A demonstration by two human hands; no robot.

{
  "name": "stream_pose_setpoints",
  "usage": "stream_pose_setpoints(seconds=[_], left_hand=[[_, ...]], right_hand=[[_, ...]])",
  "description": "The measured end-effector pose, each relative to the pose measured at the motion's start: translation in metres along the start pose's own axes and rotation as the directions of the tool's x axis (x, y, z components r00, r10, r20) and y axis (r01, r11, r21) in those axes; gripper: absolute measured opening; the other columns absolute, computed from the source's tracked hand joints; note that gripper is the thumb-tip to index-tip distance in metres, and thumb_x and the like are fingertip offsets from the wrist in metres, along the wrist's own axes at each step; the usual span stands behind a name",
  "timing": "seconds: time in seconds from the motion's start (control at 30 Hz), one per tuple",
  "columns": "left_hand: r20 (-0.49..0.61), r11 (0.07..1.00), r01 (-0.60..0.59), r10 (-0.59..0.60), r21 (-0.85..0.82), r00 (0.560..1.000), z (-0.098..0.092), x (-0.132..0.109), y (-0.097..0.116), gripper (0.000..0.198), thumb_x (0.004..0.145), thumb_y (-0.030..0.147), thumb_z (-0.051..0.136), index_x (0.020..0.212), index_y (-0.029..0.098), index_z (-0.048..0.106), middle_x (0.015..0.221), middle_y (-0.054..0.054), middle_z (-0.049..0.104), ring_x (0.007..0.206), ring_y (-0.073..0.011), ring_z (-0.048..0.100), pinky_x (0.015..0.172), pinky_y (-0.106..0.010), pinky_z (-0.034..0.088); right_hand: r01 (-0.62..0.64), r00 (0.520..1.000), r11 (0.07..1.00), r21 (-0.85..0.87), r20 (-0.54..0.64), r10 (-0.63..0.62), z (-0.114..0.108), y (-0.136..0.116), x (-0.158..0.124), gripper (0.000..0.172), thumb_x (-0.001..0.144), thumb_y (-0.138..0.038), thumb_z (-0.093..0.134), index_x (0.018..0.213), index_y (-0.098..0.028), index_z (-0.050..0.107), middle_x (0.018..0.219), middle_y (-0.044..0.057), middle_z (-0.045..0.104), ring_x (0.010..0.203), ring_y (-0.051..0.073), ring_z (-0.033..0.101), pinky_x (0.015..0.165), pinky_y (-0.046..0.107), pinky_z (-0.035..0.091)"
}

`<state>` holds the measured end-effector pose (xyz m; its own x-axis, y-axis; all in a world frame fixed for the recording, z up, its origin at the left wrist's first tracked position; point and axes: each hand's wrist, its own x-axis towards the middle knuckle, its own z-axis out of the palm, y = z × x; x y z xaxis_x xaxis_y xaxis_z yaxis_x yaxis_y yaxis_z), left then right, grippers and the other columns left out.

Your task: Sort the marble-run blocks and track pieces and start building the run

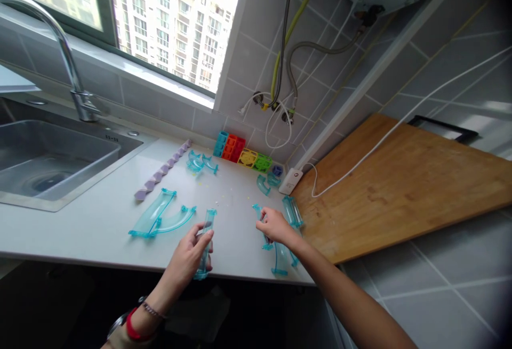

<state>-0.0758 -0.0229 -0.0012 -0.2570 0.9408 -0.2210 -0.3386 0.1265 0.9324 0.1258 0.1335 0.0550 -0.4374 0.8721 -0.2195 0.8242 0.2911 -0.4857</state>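
My left hand (192, 250) is wrapped round a straight, clear teal track piece (209, 220), held upright near the counter's front edge. My right hand (274, 225) pinches another clear teal track piece (266, 246), partly hidden by my fingers. Just right of that hand, more teal track pieces (293, 211) lie on the counter, and a wider teal piece (280, 261) sits by the front edge. Left of my left hand rest a wide teal chute (154, 214) and a curved teal track (178, 221) touching it.
A zigzag lilac strip (163, 172) and small curved teal pieces (195, 161) lie farther back. Coloured blocks (234, 147) line the wall. A steel sink (60, 157) is at left. A wooden board (400, 189) leans at right beside a white box (290, 181) with a cable.
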Motion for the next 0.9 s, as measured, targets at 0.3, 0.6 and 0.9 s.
stream_pose_setpoints(seconds=[0.3, 0.6, 0.9], left_hand=[[-0.055, 0.993, 0.074, -0.069, 0.094, 0.996, -0.04, -0.026, -0.01, 0.07, 0.084, 0.066, 0.065, 0.133, 0.022, 0.042, 0.073, 0.008, 0.058, 0.04, -0.0142, 0.06, 0.046, -0.03, 0.053], [-0.024, 0.763, -0.074, 0.117, 0.643, 0.993, -0.039, -0.037, 0.021, 0.055, 0.092, 0.064, 0.054, 0.13, 0.024, 0.054, 0.094, -0.002, 0.069, 0.057, -0.0184, 0.068, 0.063, -0.034, 0.054], [0.009, 0.108, -0.052, 0.364, 0.993, 0.932, -0.052, 0.027, 0.085, 0.045, 0.095, 0.054, 0.054, 0.126, 0.023, 0.064, 0.113, -0.008, 0.073, 0.096, -0.0258, 0.069, 0.076, -0.033, 0.05]], right_hand=[[-0.175, 0.965, 0.972, -0.155, 0.168, 0.2, 0.024, 0.019, 0.019, 0.014, 0.081, -0.023, 0.067, 0.091, -0.019, 0.056, 0.046, -0.002, 0.059, 0.037, 0.02, 0.061, 0.044, 0.025, 0.042], [0.153, 0.983, 0.988, -0.018, -0.099, -0.154, 0.021, 0.002, -0.051, 0.039, 0.094, -0.048, 0.057, 0.068, -0.022, 0.045, 0.063, -0.002, 0.055, 0.061, 0.014, 0.052, 0.058, 0.026, 0.032], [0.26, 0.964, 0.883, 0.391, -0.06, -0.257, 0.109, -0.009, -0.085, 0.035, 0.092, -0.039, 0.06, 0.065, -0.021, 0.047, 0.057, -0.005, 0.048, 0.055, 0.011, 0.043, 0.056, 0.026, 0.029]])
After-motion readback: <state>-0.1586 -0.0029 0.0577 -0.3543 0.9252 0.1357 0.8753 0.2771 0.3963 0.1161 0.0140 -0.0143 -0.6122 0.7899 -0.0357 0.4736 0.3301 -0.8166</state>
